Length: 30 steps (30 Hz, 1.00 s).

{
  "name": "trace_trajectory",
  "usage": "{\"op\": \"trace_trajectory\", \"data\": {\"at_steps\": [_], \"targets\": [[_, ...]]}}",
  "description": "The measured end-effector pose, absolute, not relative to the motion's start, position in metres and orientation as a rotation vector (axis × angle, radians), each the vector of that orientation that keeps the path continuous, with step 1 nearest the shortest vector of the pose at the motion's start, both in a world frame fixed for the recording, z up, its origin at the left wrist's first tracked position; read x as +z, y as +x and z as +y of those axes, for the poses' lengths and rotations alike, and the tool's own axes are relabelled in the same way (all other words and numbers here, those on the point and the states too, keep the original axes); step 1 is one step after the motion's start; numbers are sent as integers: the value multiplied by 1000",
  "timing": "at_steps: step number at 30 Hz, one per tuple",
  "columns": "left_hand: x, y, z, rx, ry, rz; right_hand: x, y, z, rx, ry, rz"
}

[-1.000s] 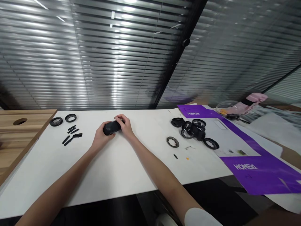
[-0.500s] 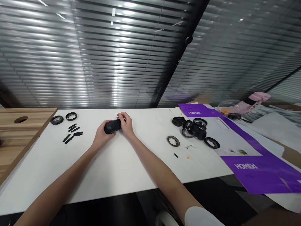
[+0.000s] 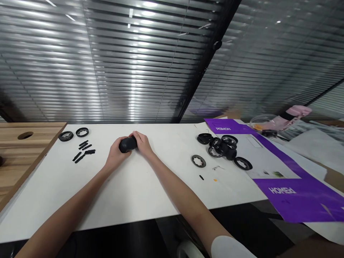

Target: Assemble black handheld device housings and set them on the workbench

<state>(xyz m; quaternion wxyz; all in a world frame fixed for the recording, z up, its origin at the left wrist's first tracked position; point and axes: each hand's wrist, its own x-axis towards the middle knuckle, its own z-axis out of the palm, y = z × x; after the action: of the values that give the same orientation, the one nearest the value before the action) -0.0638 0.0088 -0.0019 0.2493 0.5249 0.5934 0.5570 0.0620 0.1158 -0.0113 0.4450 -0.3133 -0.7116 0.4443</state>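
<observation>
A rounded black object (image 3: 127, 144) was held between both hands over the white table (image 3: 134, 200), toward the far edge and left of its middle. Its left end was cupped by the left hand (image 3: 116, 153), whose fingers were curled around it, with the fingertips just seen below. Its right end was gripped by the bent fingers of the right hand (image 3: 143, 143); the fingertips were partly hidden. Whether the table was touched by the object could not be told.

Near the far left corner, two black rings (image 3: 70, 136) were set side by side, and several short black strips (image 3: 87, 147) were scattered just nearer the front edge. Toward the right end, black rings were heaped in a pile (image 3: 223, 147), partly on a purple-bordered sheet (image 3: 271, 157), by which the front edge was overhung. A flat grey ring (image 3: 192, 160) was laid left of the pile, with a small black piece (image 3: 201, 177) and an orange bit (image 3: 215, 180) nearer the front edge. Blinds (image 3: 129, 71) were seen beyond the far edge.
</observation>
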Motion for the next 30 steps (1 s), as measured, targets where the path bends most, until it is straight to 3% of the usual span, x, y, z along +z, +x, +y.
{"op": "trace_trajectory", "data": {"at_steps": [6,19,30], "targets": [[-4,-64,7,1507,1465,1635,-11,65,114,1113,-805,-1821],[-40,-79,18,1495,1678,1691,-30,69,124,810,-593,-2100],[-21,-79,7,1470,1619,1794,-16,48,92,728,-836,-2142]]}}
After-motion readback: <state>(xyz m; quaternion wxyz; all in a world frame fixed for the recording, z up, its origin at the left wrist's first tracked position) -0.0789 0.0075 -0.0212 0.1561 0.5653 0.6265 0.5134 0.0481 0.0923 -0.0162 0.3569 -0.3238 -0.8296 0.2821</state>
